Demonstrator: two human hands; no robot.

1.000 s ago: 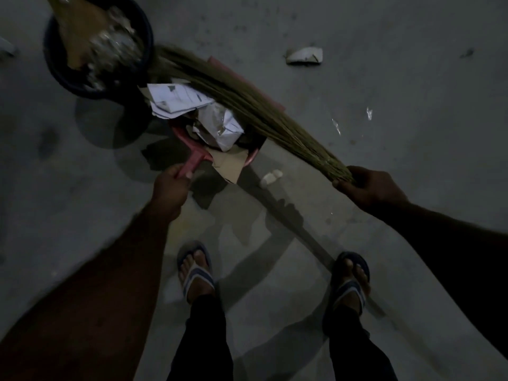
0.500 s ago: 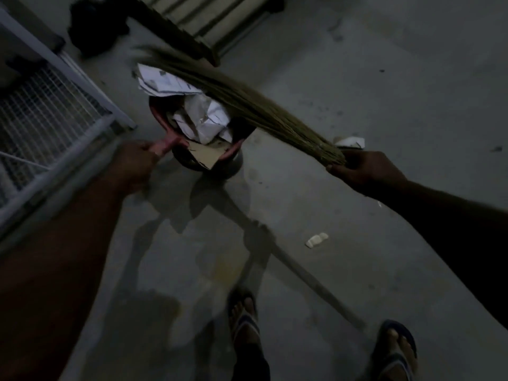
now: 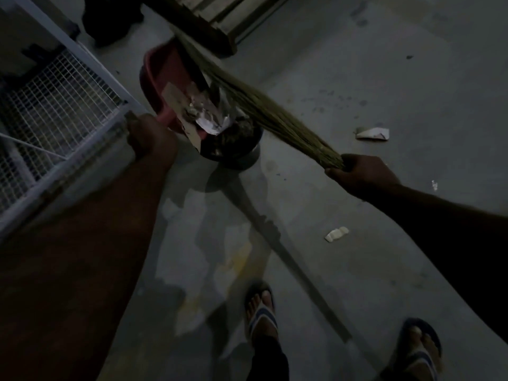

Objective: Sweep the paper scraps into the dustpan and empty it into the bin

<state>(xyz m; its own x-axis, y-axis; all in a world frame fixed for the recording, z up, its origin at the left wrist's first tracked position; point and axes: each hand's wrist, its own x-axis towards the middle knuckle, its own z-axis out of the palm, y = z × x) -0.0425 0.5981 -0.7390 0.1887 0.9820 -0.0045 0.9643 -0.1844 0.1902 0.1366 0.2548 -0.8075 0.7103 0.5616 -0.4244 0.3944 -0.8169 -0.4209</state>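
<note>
Over the bin (image 3: 238, 157), left hand (image 3: 150, 138) is clamping the tipped dustpan (image 3: 162, 78), right hand (image 3: 358, 174) the broom (image 3: 264, 108); steep tilt risks scraps (image 3: 210, 121) overshooting.

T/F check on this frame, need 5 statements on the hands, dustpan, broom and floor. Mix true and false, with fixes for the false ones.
1. The left hand grips the dustpan by its handle. True.
2. The dustpan lies flat on the floor. False: it is tipped up over the bin, with papers at its lower edge.
3. The right hand holds the broom. True.
4. No paper is on the floor. False: two scraps lie on the floor, to the right of the bin.
5. The person is barefoot. False: both feet wear sandals.
</note>
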